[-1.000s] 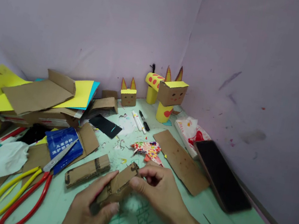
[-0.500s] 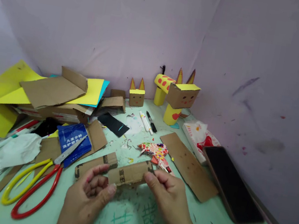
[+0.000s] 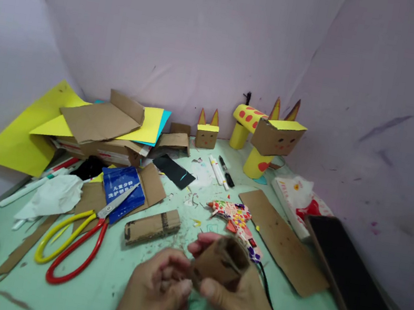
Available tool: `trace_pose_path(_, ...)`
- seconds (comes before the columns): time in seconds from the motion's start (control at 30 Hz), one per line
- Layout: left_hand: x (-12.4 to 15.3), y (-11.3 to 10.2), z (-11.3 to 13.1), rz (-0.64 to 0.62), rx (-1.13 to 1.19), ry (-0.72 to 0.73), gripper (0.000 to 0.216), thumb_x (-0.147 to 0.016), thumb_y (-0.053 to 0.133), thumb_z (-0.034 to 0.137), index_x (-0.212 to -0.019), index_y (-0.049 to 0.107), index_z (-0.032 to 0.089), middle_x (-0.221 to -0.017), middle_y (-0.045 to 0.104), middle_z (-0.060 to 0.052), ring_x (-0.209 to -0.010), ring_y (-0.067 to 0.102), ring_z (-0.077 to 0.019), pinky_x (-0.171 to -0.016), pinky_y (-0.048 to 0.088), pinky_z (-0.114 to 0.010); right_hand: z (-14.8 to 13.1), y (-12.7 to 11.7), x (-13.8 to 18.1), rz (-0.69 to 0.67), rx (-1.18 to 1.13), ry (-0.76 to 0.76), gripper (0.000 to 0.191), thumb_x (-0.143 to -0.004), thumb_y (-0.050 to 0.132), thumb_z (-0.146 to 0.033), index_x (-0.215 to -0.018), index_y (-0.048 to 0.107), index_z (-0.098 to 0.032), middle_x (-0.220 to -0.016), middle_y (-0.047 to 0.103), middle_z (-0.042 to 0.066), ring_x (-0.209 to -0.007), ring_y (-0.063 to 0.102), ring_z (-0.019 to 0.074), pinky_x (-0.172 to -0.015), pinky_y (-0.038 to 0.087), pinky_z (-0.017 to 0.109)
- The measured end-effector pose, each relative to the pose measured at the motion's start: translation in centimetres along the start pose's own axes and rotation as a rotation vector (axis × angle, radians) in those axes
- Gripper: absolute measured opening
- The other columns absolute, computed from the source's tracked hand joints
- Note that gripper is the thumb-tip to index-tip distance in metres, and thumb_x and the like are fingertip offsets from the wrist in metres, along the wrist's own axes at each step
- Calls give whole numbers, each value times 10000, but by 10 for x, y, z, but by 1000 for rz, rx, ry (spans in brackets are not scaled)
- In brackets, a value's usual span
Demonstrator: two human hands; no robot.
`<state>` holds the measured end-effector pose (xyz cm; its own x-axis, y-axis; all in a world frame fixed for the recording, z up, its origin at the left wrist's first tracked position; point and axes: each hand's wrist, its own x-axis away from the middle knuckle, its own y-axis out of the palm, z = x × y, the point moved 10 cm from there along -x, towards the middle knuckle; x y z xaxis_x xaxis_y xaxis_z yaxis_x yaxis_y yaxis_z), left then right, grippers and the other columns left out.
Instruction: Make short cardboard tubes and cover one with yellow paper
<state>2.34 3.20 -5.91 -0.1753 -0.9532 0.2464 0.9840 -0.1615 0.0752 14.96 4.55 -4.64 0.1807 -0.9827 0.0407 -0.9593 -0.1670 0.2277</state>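
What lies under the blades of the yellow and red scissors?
Under the blades of the scissors lies a blue packet, itself resting on brown cardboard. Whatever the packet covers cannot be seen.

Two hands, two cardboard rolls, two markers

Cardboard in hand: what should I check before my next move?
1. Right hand grip on cardboard: ok, thumb and fingers pinch it.
2. Left hand grip: cannot tell, fingers curled at its edge.
3. Cardboard shape: ok, bent into a curl.
4. Scissors clear of hands: ok, lying off to the left.
5. Black cord clear: not ok, runs close beside the right hand.
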Motion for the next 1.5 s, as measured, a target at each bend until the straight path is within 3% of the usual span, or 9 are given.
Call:
trace_pose_path(0.07,-3,-9,15,23,-393,163,157,-744,632,331,-807,678,195,-742,689,-51,-606,621,-182,-543,492,-284,-4,-9,1,58,56,-9,499,-658,739,-484,-1035,540,-225,-981,634,86,-934,599,263,-835,456,415)
trace_pose_path(0.17,0,-37,67,296,-868,559,303,-779,576,280,-1049,670,182,-1140,647,-136,-1057,581,-306,-885,455,-412,-10,-21,0,137,144,-10,412,-646,748,-376,-965,539,-220,-933,617,56,-853,584,232,-758,458,377)
trace_pose_path(0.27,-23,-48,68,196,-1144,513,544,-718,586,207,-1258,545,160,-1305,545,-165,-1202,448,-386,-973,340,-547,-8,-15,-4,59,186,-5,358,-606,757,-262,-901,561,-209,-902,594,32,-788,561,195,-678,452,321)
trace_pose_path(0.43,-33,-53,59,141,-989,386,470,-768,523,217,-1231,516,142,-1151,620,-137,-1086,551,-318,-926,406,-468,2,-4,-8,-10,118,-12,358,-585,777,-208,-865,553,-212,-891,586,10,-782,550,171,-680,444,295)
trace_pose_path(0.6,-20,-22,29,-18,-53,157,581,-721,662,381,-1227,468,171,-1191,614,-115,-1095,566,-280,-906,445,-375,9,0,-9,-23,30,-32,443,-590,797,-206,-913,495,-229,-907,577,-3,-802,547,157,-703,440,283)
trace_pose_path(0.67,-17,-2,13,-127,95,86,619,-673,717,347,-1213,484,153,-1196,612,-130,-1103,563,-289,-935,426,-384,8,3,-8,-57,46,-64,427,-617,781,-188,-930,494,-231,-881,564,-15,-801,546,154,-701,439,278)
trace_pose_path(0.9,-13,10,7,-139,-63,189,439,-697,709,299,-1074,523,175,-1029,655,-61,-1022,587,-255,-897,450,-368,6,13,-3,-150,255,-109,378,-685,731,-129,-987,519,-210,-957,579,-6,-919,550,182,-825,424,321)
trace_pose_path(1.1,-11,9,8,-60,-232,144,522,-686,693,373,-1138,572,140,-1210,609,-131,-1146,533,-309,-1036,352,-442,3,21,0,-210,263,-133,482,-701,699,-84,-1120,491,-198,-1060,574,22,-1019,533,204,-907,405,355)
trace_pose_path(1.5,-12,5,7,11,-258,90,508,-591,748,397,-1015,637,141,-1059,688,-118,-1037,599,-308,-937,453,-401,2,21,1,-197,298,-143,475,-718,689,-92,-1140,486,-173,-1090,565,51,-1034,538,214,-918,406,370)
